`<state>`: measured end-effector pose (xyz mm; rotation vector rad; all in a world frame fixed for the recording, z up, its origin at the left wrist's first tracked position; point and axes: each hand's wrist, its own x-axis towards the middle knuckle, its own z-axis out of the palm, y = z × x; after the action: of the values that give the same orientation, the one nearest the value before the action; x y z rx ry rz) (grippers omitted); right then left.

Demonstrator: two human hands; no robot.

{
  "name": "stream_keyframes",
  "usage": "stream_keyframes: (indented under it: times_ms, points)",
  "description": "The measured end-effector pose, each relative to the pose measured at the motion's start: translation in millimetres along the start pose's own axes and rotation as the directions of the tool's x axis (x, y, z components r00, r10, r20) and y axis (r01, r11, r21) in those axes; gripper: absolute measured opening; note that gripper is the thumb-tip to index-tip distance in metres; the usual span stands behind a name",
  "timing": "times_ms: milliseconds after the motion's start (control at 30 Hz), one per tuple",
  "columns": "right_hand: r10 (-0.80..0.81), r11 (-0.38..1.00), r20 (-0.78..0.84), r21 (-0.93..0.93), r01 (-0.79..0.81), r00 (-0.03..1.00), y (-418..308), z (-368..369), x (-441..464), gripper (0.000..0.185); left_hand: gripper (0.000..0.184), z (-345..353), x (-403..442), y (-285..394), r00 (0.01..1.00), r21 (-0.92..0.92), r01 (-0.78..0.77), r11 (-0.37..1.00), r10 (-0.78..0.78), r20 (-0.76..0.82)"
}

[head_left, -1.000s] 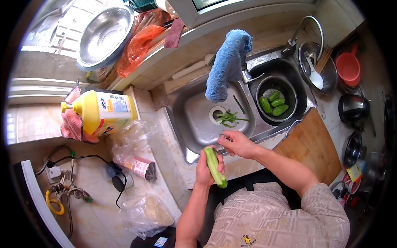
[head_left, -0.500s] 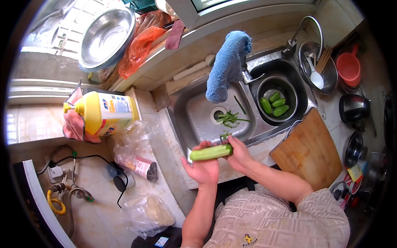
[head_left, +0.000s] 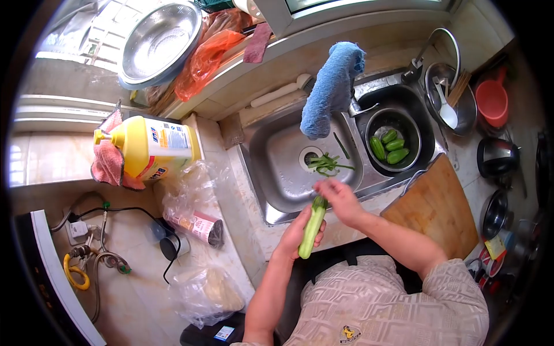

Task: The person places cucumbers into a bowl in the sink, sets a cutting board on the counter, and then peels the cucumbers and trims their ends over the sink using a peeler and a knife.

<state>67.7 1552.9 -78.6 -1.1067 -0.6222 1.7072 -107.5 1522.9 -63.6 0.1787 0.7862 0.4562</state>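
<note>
My left hand is wrapped round a long, pale green, mostly peeled cucumber, darker at its upper end. It slants over the sink's front edge, its lower end towards my body. Beside that upper end is my right hand, its fingers bent and smeared by motion. Whether anything is in it I cannot make out. Green peelings lie by the drain in the left sink basin. Several green vegetables sit in a metal pot in the right basin.
A blue towel covers the tap over the sink. Right of it are a wooden cutting board and a metal bowl of utensils. To the left stand a large yellow bottle and plastic bags.
The cucumber has swung from nearly level to steeply slanted, and my left hand now wraps round it. My right hand has come off its end and moved slightly up and right.
</note>
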Motion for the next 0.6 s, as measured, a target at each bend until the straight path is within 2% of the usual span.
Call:
stream_keyframes:
  times_ms: [100,133,200,233,333,433,467,600]
  points:
    - [-0.109,0.989,0.016,-0.100,0.110,0.994,-6.9,-23.5,3.1,0.022,0.039,21.5,-3.3,-0.8,0.984,-0.023,-0.110,0.994,0.105,-0.146]
    - [-0.064,0.989,0.093,-0.131,0.076,0.994,-8.4,-24.9,-0.3,0.021,0.040,27.3,-4.1,-0.1,0.968,-0.020,-0.149,0.989,0.141,-0.209]
    - [0.035,0.980,0.239,-0.199,0.014,0.970,-19.9,-26.5,-12.9,0.020,0.041,31.9,-4.8,2.0,0.972,-0.081,-0.167,0.983,0.150,-0.183]
    - [0.031,0.980,0.288,-0.195,0.026,0.957,-31.1,-18.9,-16.4,0.018,0.042,32.3,-5.0,2.7,0.973,-0.110,-0.178,0.978,0.158,-0.170]
    - [0.031,0.874,0.410,-0.454,0.175,0.911,-36.2,-13.4,-11.8,0.017,0.043,25.3,-0.8,-1.1,0.978,-0.141,-0.200,0.970,0.190,-0.085]
    - [0.056,0.817,0.455,-0.532,0.221,0.889,-41.7,-8.9,-6.0,0.020,0.044,24.7,3.8,-6.7,0.968,-0.072,-0.136,0.988,0.117,-0.220]
    - [0.078,0.789,0.474,-0.567,0.236,0.877,-42.1,-8.7,-3.4,0.021,0.044,22.9,3.8,-7.6,0.969,-0.077,-0.122,0.990,0.102,-0.227]
    - [0.097,0.835,0.440,-0.523,0.167,0.893,-28.5,-12.6,13.0,0.019,0.042,20.1,0.3,-10.0,0.971,-0.076,-0.086,0.993,0.067,-0.228]
